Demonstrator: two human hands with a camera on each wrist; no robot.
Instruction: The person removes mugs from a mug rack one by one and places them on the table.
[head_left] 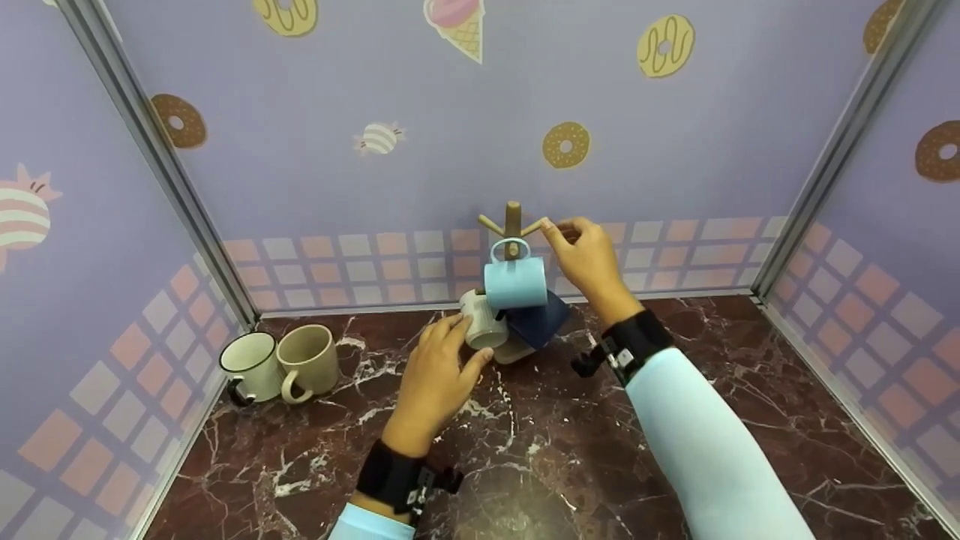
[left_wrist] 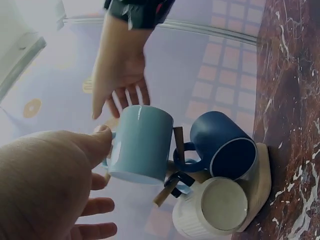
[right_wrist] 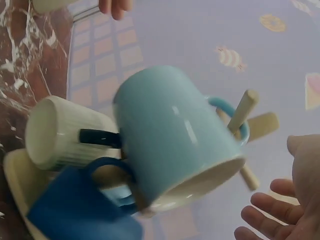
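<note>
A wooden mug tree (head_left: 513, 217) stands near the back wall. From its front peg a light blue mug (head_left: 516, 285) hangs by the handle, tilted on its side. Lower down hang a white ribbed mug (head_left: 487, 328) with a dark handle on the left and a dark blue mug (head_left: 546, 319) on the right. My left hand (head_left: 435, 375) has loose, spread fingers and overlaps the white mug's left side in the head view. My right hand (head_left: 589, 259) is beside the upper right peg, thumb and fingertips right at its end, its fingers loosely bent and holding nothing.
A white mug with a black rim (head_left: 251, 367) and a beige mug (head_left: 315, 356) stand upright side by side on the left of the dark marbled tabletop (head_left: 562, 450). Patterned purple panels (head_left: 450, 165) enclose the back and both sides.
</note>
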